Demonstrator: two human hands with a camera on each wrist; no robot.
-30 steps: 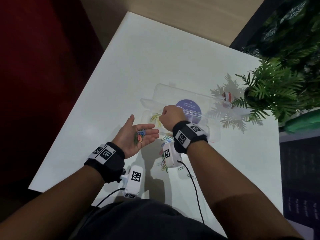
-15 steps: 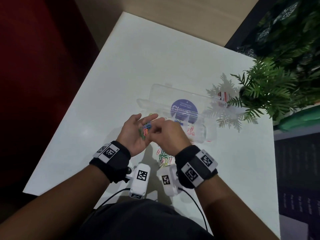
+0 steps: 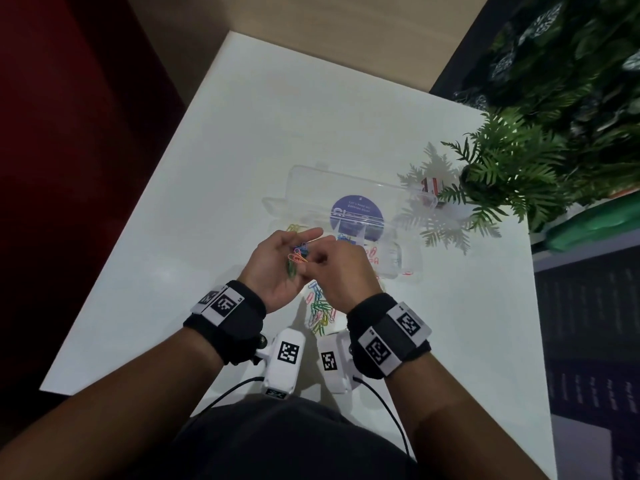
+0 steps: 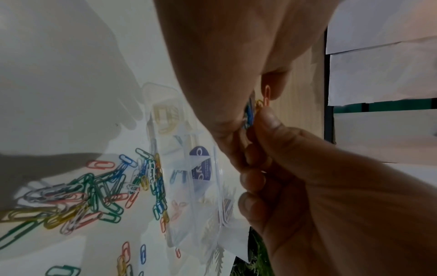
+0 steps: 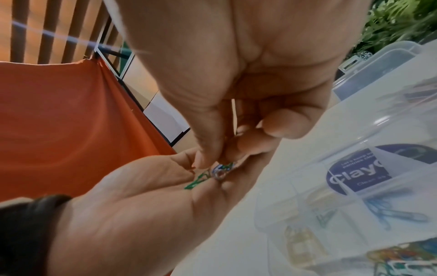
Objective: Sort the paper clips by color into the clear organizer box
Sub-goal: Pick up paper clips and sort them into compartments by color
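Nearest you, both wrists carry black straps with white coded tags, and a white camera unit sits under each. Just beyond them a loose pile of mixed paper clips [image 3: 320, 311] lies on the white table [image 3: 207, 188], in green, yellow, red, blue and white, with a few strays beside it

Above that pile your left hand [image 3: 277, 265] is turned palm up with its fingers relaxed and extended, cradling a small bunch of clips [image 3: 297, 258] in green, orange, pink and blue. Your right hand [image 3: 341, 268] is just beside it, touching it, fingers curled, with thumb and forefinger closed on one clip of the bunch in the palm; which colour it pinches I cannot tell for certain

Just past your hands sits the clear organizer box [image 3: 398, 268], its lid [image 3: 311, 181] lying open on the far side and a round purple label [image 3: 356, 218] on it. Yellow clips [image 3: 294, 227] lie in its left compartment, blue clips [image 3: 344, 239] in one near the middle, and red clips [image 3: 372, 254] further right

Farther right, near the table's far edge, stands a green fern-like plant [image 3: 509, 174], well apart from your hands
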